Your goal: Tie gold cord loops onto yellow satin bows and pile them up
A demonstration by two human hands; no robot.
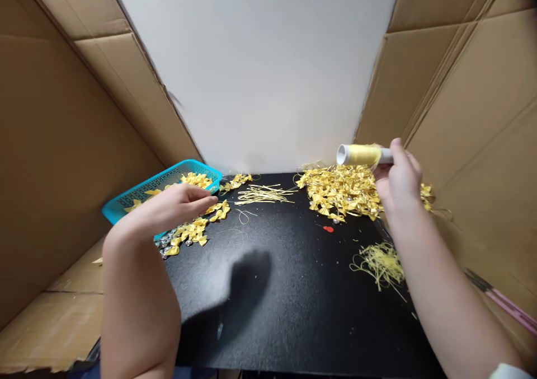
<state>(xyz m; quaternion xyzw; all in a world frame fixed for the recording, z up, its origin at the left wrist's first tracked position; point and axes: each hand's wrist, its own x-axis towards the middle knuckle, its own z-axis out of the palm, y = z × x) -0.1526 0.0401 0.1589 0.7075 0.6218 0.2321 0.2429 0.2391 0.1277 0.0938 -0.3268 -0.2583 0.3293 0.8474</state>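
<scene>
My right hand is wrapped round the end of a white spool wound with yellow thread, held up sideways over the far right of the table. Below the spool lies a big heap of small yellow ribbon bows. On the other side my left hand is raised, its fingers pressed together; whatever they pinch, if anything, is too small to make out. Beneath it are loose yellow bows and small shiny clear pieces. A turquoise basket with more bows stands behind that hand, partly hidden by it.
Cut yellow cord lengths lie in a bundle at the back middle. A tangle of yellow thread and pink-handled scissors are on the right. A red scrap lies on the black tabletop. Cardboard walls stand on both sides.
</scene>
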